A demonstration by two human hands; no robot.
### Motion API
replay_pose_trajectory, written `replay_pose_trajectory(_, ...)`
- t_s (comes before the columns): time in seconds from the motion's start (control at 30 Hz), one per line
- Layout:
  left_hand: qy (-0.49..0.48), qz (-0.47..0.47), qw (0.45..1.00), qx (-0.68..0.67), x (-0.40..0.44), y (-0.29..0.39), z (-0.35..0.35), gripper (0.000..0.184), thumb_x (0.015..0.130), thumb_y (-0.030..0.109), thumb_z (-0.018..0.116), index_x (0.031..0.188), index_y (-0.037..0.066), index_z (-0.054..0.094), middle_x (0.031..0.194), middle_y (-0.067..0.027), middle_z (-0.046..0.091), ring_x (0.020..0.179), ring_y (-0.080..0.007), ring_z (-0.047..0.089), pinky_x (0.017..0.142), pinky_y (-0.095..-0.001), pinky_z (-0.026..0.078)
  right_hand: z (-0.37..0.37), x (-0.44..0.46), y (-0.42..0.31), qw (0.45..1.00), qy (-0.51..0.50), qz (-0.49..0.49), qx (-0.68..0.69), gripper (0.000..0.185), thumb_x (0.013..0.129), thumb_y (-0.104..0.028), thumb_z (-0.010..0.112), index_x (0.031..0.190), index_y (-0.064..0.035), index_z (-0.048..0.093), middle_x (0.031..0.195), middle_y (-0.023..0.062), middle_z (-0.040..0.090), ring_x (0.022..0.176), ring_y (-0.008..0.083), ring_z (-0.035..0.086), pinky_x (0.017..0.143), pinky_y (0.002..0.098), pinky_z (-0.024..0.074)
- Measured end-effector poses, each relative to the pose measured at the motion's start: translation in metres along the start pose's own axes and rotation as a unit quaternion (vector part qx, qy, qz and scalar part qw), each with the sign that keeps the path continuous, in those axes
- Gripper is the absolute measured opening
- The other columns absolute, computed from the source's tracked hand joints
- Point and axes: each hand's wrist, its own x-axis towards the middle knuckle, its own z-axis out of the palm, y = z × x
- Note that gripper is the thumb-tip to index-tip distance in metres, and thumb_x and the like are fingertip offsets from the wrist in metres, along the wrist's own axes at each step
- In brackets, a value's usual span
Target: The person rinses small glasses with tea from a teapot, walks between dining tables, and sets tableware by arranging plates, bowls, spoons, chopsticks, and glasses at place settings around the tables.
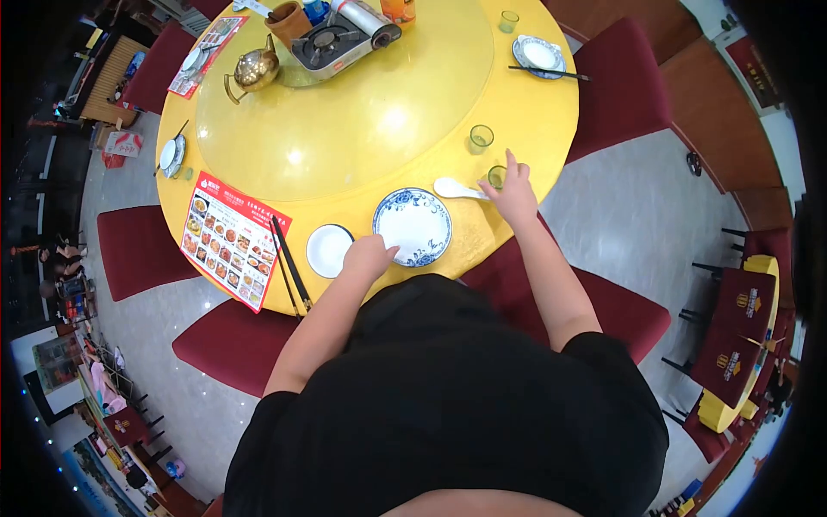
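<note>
My left hand (368,257) is closed, fingers curled down, between a white bowl (328,252) and a blue-and-white plate (413,228). It overlaps the bowl's right rim and the plate's left rim; what its fingertips hold, if anything, is hidden. My right hand (515,196) has its fingers apart beside a small green glass (497,177), partly covering it. The thumb lies near the handle end of a white spoon (459,188). A second green glass (481,139) stands just beyond. Left of the bowl, black chopsticks (291,267) rest across a red picture menu (231,241).
The round yellow table (362,196) carries a glass turntable (345,129) with a brass teapot (252,73) and a portable gas stove (332,43). Other place settings include a plate with a bowl (541,56). Dark red chairs (616,95) surround the table.
</note>
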Motion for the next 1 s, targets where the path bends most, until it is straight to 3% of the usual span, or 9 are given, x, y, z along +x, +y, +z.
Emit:
replay_pose_trajectory(0.1, 0.093, 0.019, 0.995, -0.030, -0.027, 0.005, -0.001, 0.044, 0.091, 0.042, 0.059, 0.084, -0.001, 0.063, 0.074, -0.0196, 0.067, 0.074, -0.0366, 0.066, 0.070, -0.0458, 0.052, 0.009, 0.016, -0.001, 0.999, 0.007, -0.028, -0.033, 0.093, 0.078, -0.053, 0.072, 0.151, -0.0201, 0.025, 0.138, 0.0210, 0.036, 0.103, 0.0350, 0.061, 0.082, 0.0421, 0.0552)
replay_pose_trajectory(0.27, 0.088, -0.012, 0.993, -0.079, -0.079, -0.004, 0.007, 0.038, 0.089, 0.037, 0.063, 0.081, 0.000, 0.060, 0.075, -0.0213, 0.065, 0.075, -0.0390, 0.064, 0.068, -0.0482, 0.050, 0.006, 0.026, -0.007, 0.991, -0.030, -0.075, -0.107, 0.082, 0.080, -0.054, 0.070, 0.148, -0.0258, 0.033, 0.139, 0.0184, 0.037, 0.106, 0.0348, 0.059, 0.083, 0.0425, 0.0551)
replay_pose_trajectory(0.47, 0.105, -0.043, 0.986, -0.122, -0.087, -0.018, 0.014, 0.033, 0.088, 0.034, 0.064, 0.081, 0.001, 0.061, 0.073, -0.0193, 0.065, 0.073, -0.0375, 0.064, 0.067, -0.0469, 0.050, 0.017, 0.049, -0.004, 0.994, -0.032, -0.085, -0.054, 0.049, 0.086, -0.043, 0.066, 0.123, -0.0121, 0.056, 0.124, 0.0119, 0.049, 0.101, 0.0310, 0.060, 0.082, 0.0417, 0.0542)
replay_pose_trajectory(0.67, 0.113, -0.027, 0.983, -0.141, -0.083, -0.022, 0.021, 0.029, 0.087, 0.031, 0.065, 0.084, 0.002, 0.062, 0.072, -0.0178, 0.065, 0.073, -0.0359, 0.065, 0.067, -0.0453, 0.050, 0.029, 0.040, 0.006, 0.990, 0.012, -0.132, -0.040, 0.031, 0.084, -0.033, 0.069, 0.102, -0.0089, 0.063, 0.103, 0.0089, 0.057, 0.093, 0.0292, 0.060, 0.081, 0.0400, 0.0521)
replay_pose_trajectory(0.87, 0.112, -0.021, 0.984, -0.134, -0.082, -0.018, 0.021, 0.028, 0.087, 0.029, 0.065, 0.089, 0.002, 0.063, 0.072, -0.0162, 0.065, 0.071, -0.0333, 0.065, 0.065, -0.0421, 0.050, 0.020, 0.028, 0.002, 0.987, -0.008, -0.160, 0.001, 0.028, 0.083, -0.031, 0.070, 0.099, -0.0089, 0.063, 0.100, 0.0089, 0.057, 0.092, 0.0282, 0.060, 0.078, 0.0386, 0.0516)
replay_pose_trajectory(1.0, 0.084, -0.018, 0.988, -0.129, -0.081, -0.023, 0.019, 0.028, 0.087, 0.031, 0.065, 0.088, 0.003, 0.063, 0.077, -0.0171, 0.066, 0.076, -0.0349, 0.065, 0.069, -0.0446, 0.051, 0.020, 0.025, 0.001, 0.984, -0.002, -0.179, -0.011, 0.037, 0.081, -0.038, 0.070, 0.107, -0.0133, 0.063, 0.112, 0.0115, 0.053, 0.098, 0.0301, 0.059, 0.082, 0.0423, 0.0511)
